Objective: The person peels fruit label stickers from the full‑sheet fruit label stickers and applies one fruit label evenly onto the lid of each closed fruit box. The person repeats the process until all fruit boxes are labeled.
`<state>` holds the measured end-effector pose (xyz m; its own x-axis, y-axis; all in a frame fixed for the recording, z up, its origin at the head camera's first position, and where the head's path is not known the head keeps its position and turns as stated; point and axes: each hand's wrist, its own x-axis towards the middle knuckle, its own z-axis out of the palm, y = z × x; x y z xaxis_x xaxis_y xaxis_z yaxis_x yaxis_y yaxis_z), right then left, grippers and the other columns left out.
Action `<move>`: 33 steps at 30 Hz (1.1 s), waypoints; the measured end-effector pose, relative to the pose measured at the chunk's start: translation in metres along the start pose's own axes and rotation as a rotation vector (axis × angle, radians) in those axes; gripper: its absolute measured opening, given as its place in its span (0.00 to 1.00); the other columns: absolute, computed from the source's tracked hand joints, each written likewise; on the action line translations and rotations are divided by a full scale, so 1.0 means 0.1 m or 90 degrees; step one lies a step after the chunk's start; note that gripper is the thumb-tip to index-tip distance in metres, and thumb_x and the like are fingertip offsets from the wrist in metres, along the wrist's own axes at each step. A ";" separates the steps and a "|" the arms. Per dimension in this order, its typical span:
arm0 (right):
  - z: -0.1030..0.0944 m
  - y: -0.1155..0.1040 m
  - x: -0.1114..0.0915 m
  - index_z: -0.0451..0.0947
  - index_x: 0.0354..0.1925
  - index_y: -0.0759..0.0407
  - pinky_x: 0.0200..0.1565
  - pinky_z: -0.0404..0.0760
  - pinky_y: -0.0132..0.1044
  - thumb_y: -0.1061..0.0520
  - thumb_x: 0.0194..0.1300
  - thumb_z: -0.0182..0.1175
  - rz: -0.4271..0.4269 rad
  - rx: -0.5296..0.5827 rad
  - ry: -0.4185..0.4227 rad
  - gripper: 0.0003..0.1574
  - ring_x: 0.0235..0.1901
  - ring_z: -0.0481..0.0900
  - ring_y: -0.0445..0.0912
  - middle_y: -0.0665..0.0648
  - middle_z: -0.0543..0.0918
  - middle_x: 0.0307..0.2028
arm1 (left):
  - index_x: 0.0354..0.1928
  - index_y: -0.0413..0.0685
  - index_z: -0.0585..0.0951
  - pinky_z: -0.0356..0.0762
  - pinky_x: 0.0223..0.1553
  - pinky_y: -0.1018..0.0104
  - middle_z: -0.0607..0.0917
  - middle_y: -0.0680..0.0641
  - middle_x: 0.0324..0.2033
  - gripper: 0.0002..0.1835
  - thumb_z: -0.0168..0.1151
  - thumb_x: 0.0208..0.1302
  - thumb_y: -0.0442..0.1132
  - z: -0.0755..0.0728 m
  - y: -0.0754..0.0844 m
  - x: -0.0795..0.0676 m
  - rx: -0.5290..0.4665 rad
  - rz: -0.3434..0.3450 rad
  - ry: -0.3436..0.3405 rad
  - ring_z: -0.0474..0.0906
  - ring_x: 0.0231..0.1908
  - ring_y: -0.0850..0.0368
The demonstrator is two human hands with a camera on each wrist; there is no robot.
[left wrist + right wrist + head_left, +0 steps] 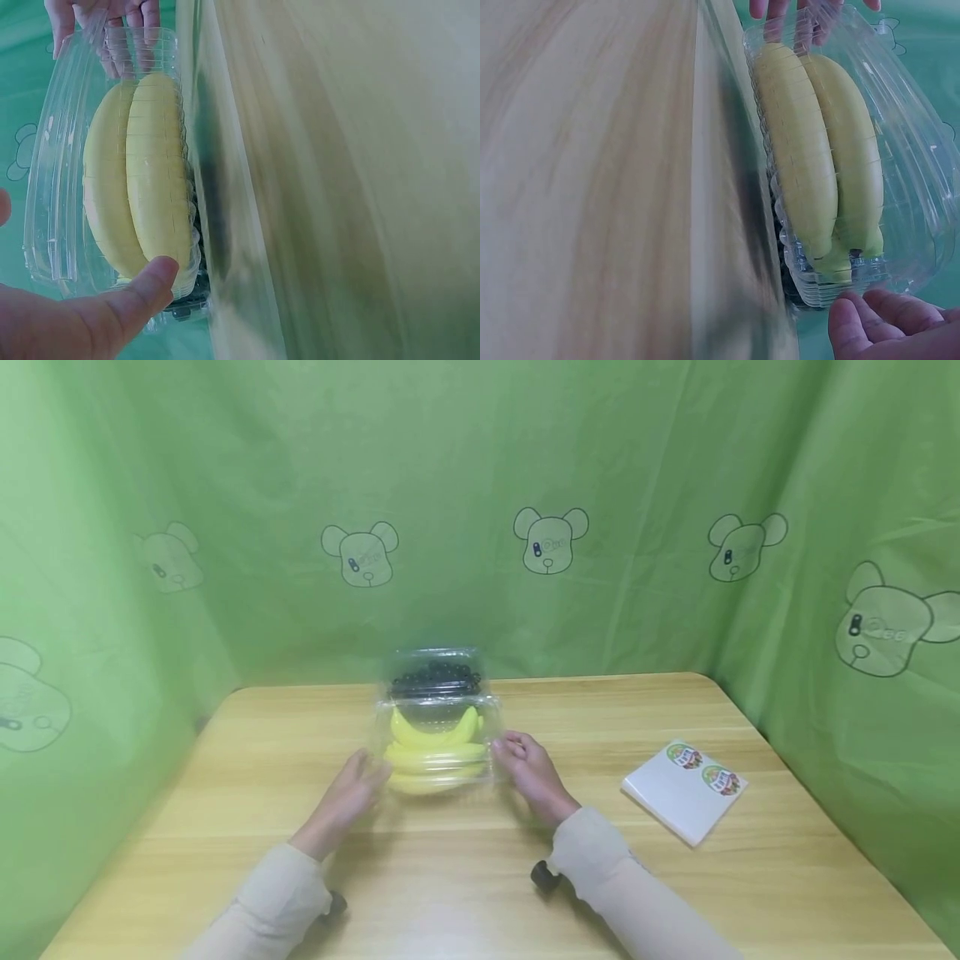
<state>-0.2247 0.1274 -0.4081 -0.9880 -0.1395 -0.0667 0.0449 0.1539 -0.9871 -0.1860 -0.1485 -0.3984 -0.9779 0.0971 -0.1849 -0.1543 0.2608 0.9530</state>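
1. Toward the far middle of the table [262,752], the banana box [814,289], clear plastic, sat between our hands, in front of the grape box [435,652]. Whether its base touched the wood, we could not tell.
2. Our left hand [352,789] stood at its left end, fingers loosely spread, thumb [150,285] reaching along the side; our right hand [534,768] was at the right end, fingers relaxed and close together. Neither clearly gripped it.
3. We judged the chief risk to be a skid or drop: with hands so loose, smooth plastic could slip if one end lost support.
4. Its lid [56,210] might also spring up, since we could not see whether it was latched; a knock could then spill the bananas [157,180]. A push farther back could shove the grape box toward the table's edge.
5. We counted two hands, two clear boxes and at least three bananas, overlap hiding the exact number. The grapes [438,675] were too crowded to count.
6. Well apart on our right lay one white pad [678,797], two round stickers [722,781] showing on top. Six mouse faces [551,539], whole or partial, showed on the green curtain [450,460].
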 end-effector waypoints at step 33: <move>-0.14 -0.09 -0.11 0.56 0.64 0.61 0.60 0.62 0.52 0.37 0.62 0.51 -0.019 -0.038 0.020 0.42 0.61 0.63 0.56 0.63 0.65 0.62 | 0.69 0.40 0.40 0.50 0.62 0.43 0.46 0.36 0.68 0.44 0.53 0.63 0.51 0.12 0.11 -0.04 -0.003 0.017 -0.003 0.61 0.59 0.36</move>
<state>-0.2163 0.1418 -0.3964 -0.9929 -0.1146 -0.0323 0.0078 0.2080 -0.9781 -0.1822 -0.1346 -0.3903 -0.9812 0.1083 -0.1599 -0.1282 0.2540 0.9587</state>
